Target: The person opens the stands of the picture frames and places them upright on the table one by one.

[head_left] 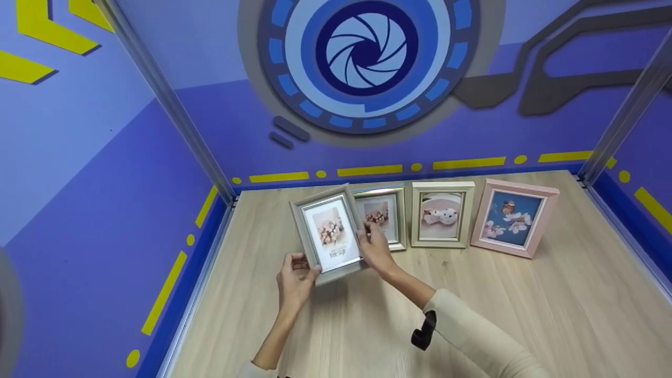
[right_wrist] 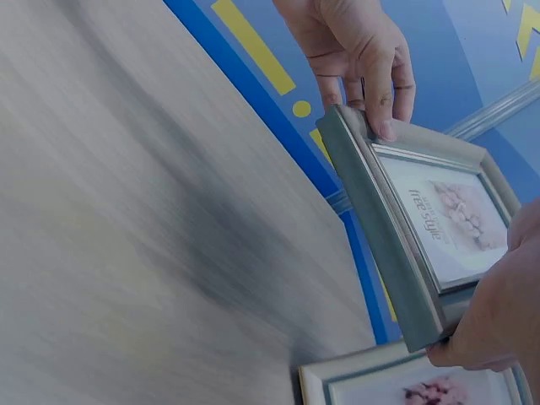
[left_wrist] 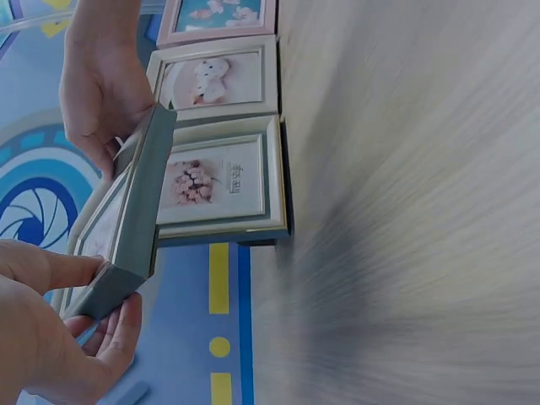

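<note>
A grey-beige picture frame [head_left: 331, 233] with a flower print is held tilted above the table by both hands. My left hand [head_left: 295, 281] pinches its lower left corner, thumb on the front and fingers behind, as the left wrist view shows. At its right edge, my right hand [head_left: 377, 247] grips the side near the lower corner. Behind the held frame, partly hidden by it, a silver-gold picture frame [head_left: 400, 220] with a similar print stands on the table. In the right wrist view the held frame [right_wrist: 388, 228] is seen from its lower edge.
To the right stand a cream picture frame [head_left: 441, 244] with a white figure print and a pink picture frame [head_left: 543, 220] with blossoms. The wooden table [head_left: 472, 315] ends at a blue printed back wall [head_left: 210, 110]. A metal post [head_left: 168, 100] rises at the left corner.
</note>
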`<state>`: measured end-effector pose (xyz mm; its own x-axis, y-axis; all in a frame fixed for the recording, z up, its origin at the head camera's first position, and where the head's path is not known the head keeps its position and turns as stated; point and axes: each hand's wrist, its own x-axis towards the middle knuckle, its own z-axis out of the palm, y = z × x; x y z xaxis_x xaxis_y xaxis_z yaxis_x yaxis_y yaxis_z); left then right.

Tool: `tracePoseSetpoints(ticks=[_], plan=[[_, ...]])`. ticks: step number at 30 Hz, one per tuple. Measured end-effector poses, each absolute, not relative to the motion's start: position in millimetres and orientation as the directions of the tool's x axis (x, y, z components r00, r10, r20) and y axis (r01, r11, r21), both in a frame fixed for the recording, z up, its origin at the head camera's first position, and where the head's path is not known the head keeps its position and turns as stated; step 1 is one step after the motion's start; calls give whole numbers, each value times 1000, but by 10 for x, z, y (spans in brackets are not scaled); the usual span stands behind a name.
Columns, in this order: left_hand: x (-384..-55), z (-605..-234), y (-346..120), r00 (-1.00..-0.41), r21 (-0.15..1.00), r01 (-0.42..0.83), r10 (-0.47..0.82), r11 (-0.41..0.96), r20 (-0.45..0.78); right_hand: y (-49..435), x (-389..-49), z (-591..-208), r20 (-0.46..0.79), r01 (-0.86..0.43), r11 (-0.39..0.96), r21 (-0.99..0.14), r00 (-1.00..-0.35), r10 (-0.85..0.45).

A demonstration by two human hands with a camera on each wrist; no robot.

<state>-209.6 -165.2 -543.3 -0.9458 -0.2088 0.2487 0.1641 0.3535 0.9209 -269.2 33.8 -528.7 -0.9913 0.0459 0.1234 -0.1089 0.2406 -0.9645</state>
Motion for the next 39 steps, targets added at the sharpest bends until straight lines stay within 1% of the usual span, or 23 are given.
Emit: tracePoseSetpoints(ticks=[5, 8, 17, 26, 34, 39], plan=[[-2101, -5420, -1534, -941, 912, 241, -151, 332, 304, 537, -2690, -5238, 127, -110, 262, -959, -991, 49], [-2107, -5418, -1461, -942, 913, 261, -124, 312, 312, 647, -2683, -5223, 132, -113, 255, -960, -990, 56], [-2117, -5395, -1200, -944, 909, 296, -56, 292, 325, 931, -2641, -5205, 54, -24, 224, -974, -991, 125], [-2090, -5341, -966, -945, 905, 305, -27, 296, 327, 1154, -2590, -5298, 17, 30, 252, -967, -983, 181], [-2071, -5306, -794, -913, 864, 391, 19, 317, 406, 1267, -2553, -5380, -66, 106, 167, -980, -972, 226], [-2033, -5237, -679, -897, 833, 430, 58, 347, 439, 1329, -2530, -5411, -125, 134, 27, -991, -965, 229]])
